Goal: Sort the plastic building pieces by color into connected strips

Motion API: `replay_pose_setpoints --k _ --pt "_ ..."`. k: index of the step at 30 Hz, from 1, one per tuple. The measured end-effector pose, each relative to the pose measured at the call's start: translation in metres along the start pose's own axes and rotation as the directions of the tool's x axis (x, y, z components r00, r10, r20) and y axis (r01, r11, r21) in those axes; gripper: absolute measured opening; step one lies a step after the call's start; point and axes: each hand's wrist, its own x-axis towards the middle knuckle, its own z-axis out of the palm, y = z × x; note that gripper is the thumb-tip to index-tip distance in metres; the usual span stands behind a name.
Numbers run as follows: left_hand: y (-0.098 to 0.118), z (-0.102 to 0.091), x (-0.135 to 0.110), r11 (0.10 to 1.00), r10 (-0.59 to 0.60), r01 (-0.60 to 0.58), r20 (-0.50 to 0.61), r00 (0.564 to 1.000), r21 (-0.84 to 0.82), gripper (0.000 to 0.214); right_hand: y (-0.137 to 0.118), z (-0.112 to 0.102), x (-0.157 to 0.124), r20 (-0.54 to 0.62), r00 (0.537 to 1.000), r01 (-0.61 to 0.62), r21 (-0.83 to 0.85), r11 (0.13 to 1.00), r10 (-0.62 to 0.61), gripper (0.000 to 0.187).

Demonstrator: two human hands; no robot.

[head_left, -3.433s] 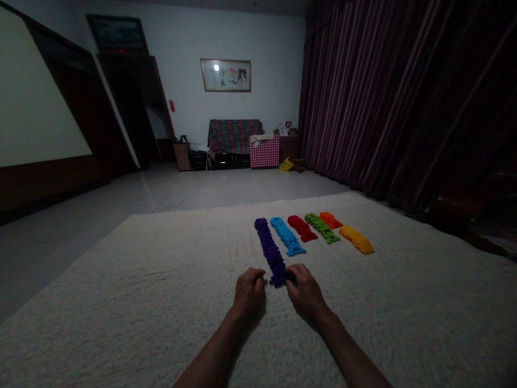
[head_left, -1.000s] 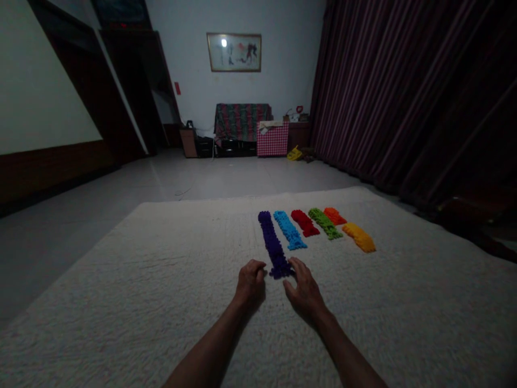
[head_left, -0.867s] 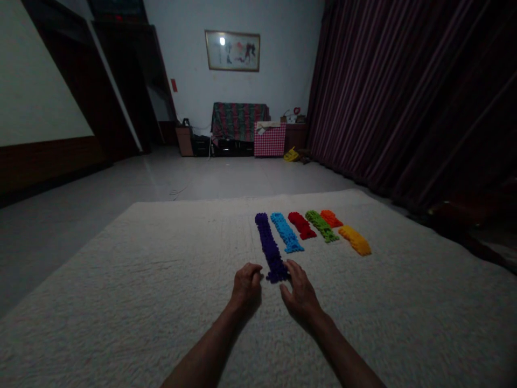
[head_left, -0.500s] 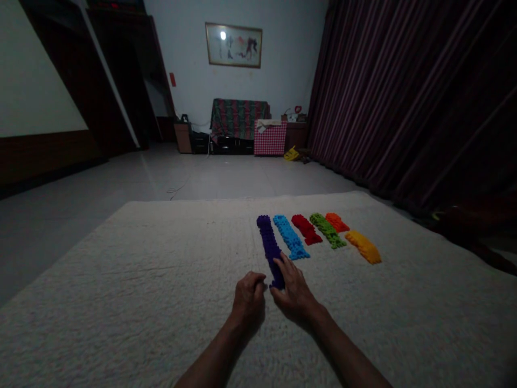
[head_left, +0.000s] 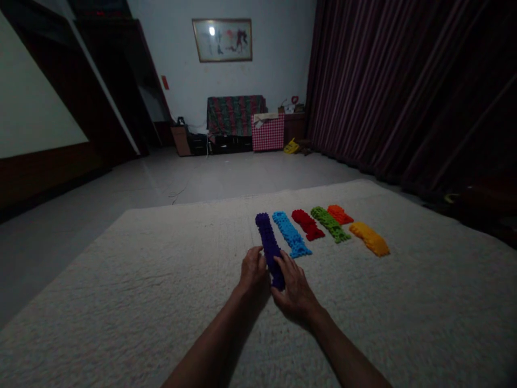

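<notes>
A long, bumpy purple strip (head_left: 269,242) lies on the pale blanket, seemingly made of many small pieces packed together. At its left edge, my left hand (head_left: 253,267) has its fingers curled and closed against the strip's side; what they pinch, if anything, is hidden. My right hand (head_left: 297,288) lies along the right edge near the close end, thumb apart from the fingers and fingertips touching the purple pieces. Just right of it is a similar light blue strip (head_left: 291,236). Beyond that come a red strip (head_left: 307,224) and a green strip (head_left: 330,224).
An orange patch (head_left: 340,214) and a yellow-orange strip (head_left: 369,238) lie farther right on the blanket (head_left: 161,280). Past its far edge are a tiled floor (head_left: 226,172), a low cabinet with draped cloth (head_left: 235,116), and long purple curtains (head_left: 363,81) at right.
My left hand has moved forward along the purple strip and now meets its left edge. My right hand stays at about the same spot. The camera view has tilted slightly.
</notes>
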Motion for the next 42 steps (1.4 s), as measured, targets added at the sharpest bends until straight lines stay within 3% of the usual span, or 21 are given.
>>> replay_pose_setpoints --k 5,10,14,22,25,28,32,35,39,42 --pt "-0.012 0.019 0.008 0.986 0.148 -0.15 0.031 0.988 0.07 0.034 0.003 0.005 0.0 -0.009 1.0 0.007 -0.008 1.0 -0.007 0.079" --pt "-0.022 0.018 -0.001 0.979 0.202 -0.202 0.015 0.979 -0.004 0.034 0.002 0.004 0.001 -0.035 0.999 0.025 0.009 1.0 -0.025 0.082" --pt "-0.021 0.015 0.002 0.978 0.154 -0.147 0.035 0.988 -0.146 0.036 0.0 0.001 0.001 -0.058 0.998 0.033 0.027 0.999 -0.031 0.083" --pt "-0.017 0.014 0.004 0.918 -0.079 0.13 0.148 0.986 -0.374 0.049 0.0 -0.001 0.003 -0.063 0.997 0.04 0.116 0.992 -0.033 0.083" --pt "-0.013 0.011 0.005 0.935 -0.06 0.131 0.218 0.974 -0.33 0.056 0.0 0.0 0.003 -0.064 0.998 0.028 0.136 0.99 -0.02 0.085" --pt "-0.01 0.008 0.003 0.968 0.033 0.036 0.268 0.963 -0.247 0.051 0.001 0.003 0.003 -0.084 0.996 0.01 0.124 0.992 0.001 0.089" --pt "-0.008 0.0 0.0 0.976 0.167 -0.099 0.374 0.912 -0.193 0.053 0.005 0.01 0.003 -0.101 0.995 -0.008 0.096 0.995 0.017 0.089" --pt "-0.006 -0.008 0.0 0.972 0.215 -0.145 0.452 0.866 -0.184 0.07 0.007 0.012 0.004 -0.091 0.995 -0.027 0.108 0.994 0.037 0.088" --pt "0.004 -0.017 -0.002 0.96 0.228 -0.099 0.522 0.822 -0.263 0.083 0.01 0.009 0.005 -0.059 0.997 -0.036 0.17 0.985 0.047 0.087" --pt "0.015 -0.025 -0.006 0.947 0.213 -0.037 0.538 0.816 -0.32 0.084 0.01 0.01 0.008 -0.068 0.998 0.012 0.207 0.978 0.003 0.086"
